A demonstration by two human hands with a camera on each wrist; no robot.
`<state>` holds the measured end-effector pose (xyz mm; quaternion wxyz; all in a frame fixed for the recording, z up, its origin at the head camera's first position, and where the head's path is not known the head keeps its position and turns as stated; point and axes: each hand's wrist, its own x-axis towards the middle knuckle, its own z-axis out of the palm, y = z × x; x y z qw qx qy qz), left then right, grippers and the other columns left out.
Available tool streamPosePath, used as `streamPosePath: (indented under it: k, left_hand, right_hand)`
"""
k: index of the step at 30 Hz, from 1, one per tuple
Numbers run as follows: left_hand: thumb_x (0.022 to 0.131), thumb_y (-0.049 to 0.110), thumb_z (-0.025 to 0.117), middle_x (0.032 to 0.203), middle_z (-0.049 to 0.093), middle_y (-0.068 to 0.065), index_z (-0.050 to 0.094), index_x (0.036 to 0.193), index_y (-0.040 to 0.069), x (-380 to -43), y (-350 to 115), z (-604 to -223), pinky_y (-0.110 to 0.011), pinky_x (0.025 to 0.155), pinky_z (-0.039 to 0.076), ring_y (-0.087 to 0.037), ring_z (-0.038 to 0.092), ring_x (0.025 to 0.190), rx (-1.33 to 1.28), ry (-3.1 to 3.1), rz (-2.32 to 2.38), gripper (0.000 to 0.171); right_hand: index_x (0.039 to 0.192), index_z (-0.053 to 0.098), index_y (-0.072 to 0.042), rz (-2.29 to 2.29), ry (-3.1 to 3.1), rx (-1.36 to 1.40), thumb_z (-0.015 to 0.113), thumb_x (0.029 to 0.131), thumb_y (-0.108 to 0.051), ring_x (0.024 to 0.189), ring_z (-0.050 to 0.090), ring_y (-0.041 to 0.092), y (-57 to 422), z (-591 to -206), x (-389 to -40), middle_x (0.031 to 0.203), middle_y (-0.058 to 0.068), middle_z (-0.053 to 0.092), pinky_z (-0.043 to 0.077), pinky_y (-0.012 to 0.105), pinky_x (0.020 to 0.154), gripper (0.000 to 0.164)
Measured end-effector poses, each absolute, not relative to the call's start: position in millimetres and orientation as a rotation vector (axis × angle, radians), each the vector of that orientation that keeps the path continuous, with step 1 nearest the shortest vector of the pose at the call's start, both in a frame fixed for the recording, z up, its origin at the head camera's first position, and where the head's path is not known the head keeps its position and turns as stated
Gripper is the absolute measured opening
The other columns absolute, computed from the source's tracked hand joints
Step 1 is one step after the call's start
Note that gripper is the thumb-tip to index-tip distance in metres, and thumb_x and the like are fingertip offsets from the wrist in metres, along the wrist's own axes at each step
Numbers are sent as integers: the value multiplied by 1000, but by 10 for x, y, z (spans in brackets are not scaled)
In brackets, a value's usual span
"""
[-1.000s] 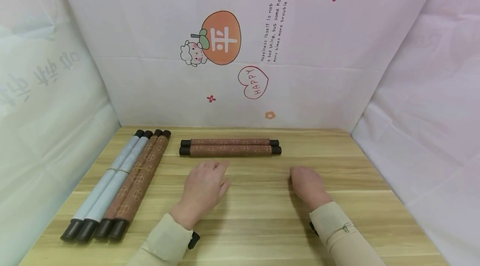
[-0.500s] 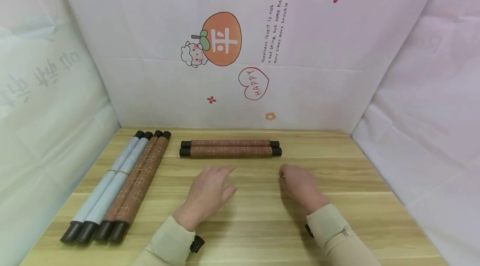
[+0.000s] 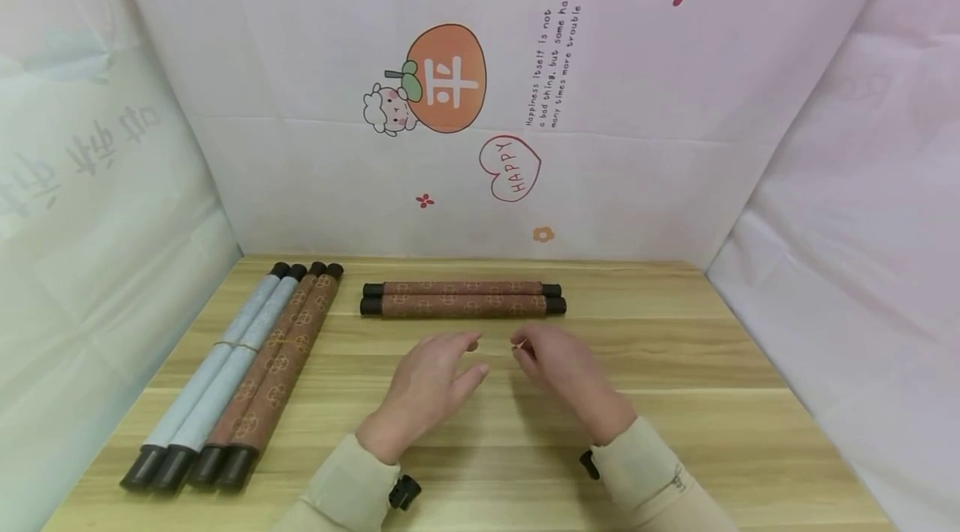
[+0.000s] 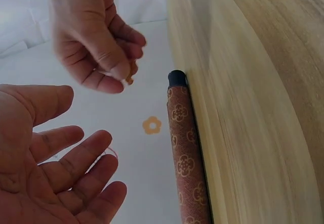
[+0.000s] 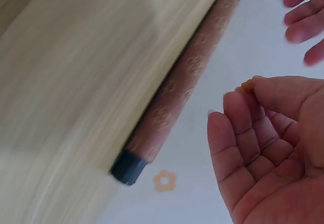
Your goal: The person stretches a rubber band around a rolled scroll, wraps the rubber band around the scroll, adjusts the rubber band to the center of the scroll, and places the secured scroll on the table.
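Note:
My right hand (image 3: 562,369) pinches a small bunched orange-brown rubber band (image 5: 247,86) between thumb and forefinger, with most of it hidden. Facing it, my left hand (image 3: 423,386) holds nothing, its fingers loosely spread in the left wrist view. A short gap separates the fingertips of the two hands above the table. Just beyond them, two brown flower-patterned scrolls (image 3: 461,306) with black end knobs lie side by side, crosswise. One scroll's dark knob (image 5: 128,167) shows clearly in the right wrist view.
On the left of the wooden table (image 3: 510,465) lie two light-blue scrolls (image 3: 217,365) beside two brown scrolls (image 3: 273,365), slanting away, thin bands around their middles. A printed white cloth (image 3: 600,182) rises behind the table, with white sheets at both sides.
My right hand has moved left, towards my left hand, still pinching the rubber band. My left hand has shifted slightly right, its thumb now further from the fingers. The scrolls lie as before.

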<state>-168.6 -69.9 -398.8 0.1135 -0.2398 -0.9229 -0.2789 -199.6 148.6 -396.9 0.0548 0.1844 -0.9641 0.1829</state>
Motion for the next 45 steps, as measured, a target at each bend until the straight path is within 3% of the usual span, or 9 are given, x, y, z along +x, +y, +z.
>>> streamPosePath:
  k: [9, 18, 29, 34, 45]
  left_hand:
    - [107, 21, 57, 127, 73, -10, 55, 149, 6, -1687, -674, -3998, -40, 82, 60, -23, 73, 105, -712, -2712, -906, 44]
    - [107, 18, 57, 125, 74, -7, 65, 141, 11, -1699, -692, -4019, -37, 86, 60, -19, 73, 107, -704, -2680, -1013, 35]
    - [100, 22, 71, 103, 76, 5, 78, 117, 15, -1715, -729, -4061, -25, 75, 56, -7, 67, 87, -607, -2553, -1120, 19]
    - [103, 20, 66, 95, 73, 9, 76, 119, 15, -1724, -728, -4082, -24, 70, 52, -5, 60, 80, -582, -2511, -1202, 20]
    - [108, 23, 56, 106, 73, 4, 73, 121, 14, -1716, -705, -4079, -27, 76, 54, -8, 64, 88, -508, -2543, -1430, 23]
  right_hand:
    - [115, 68, -6, 834, -2792, 719, 68, 100, -11, 72, 65, 5, 1287, -3893, -1894, 87, -2, 73, 55, 25, 66, 17]
    - [115, 64, -11, 1006, -2729, 734, 68, 100, -10, 78, 67, 7, 1192, -3885, -1832, 93, -1, 73, 55, 23, 67, 15]
    - [110, 64, -15, 1081, -2656, 743, 69, 100, -11, 72, 59, 1, 1153, -3902, -1836, 90, -6, 70, 53, 22, 64, 12]
    - [109, 64, -15, 1115, -2660, 705, 69, 100, -11, 74, 61, 3, 1138, -3899, -1827, 92, -6, 71, 53, 22, 66, 11]
    - [108, 64, -17, 1143, -2575, 700, 68, 101, -11, 67, 52, 3, 1121, -3887, -1808, 89, -11, 67, 49, 23, 60, 11]
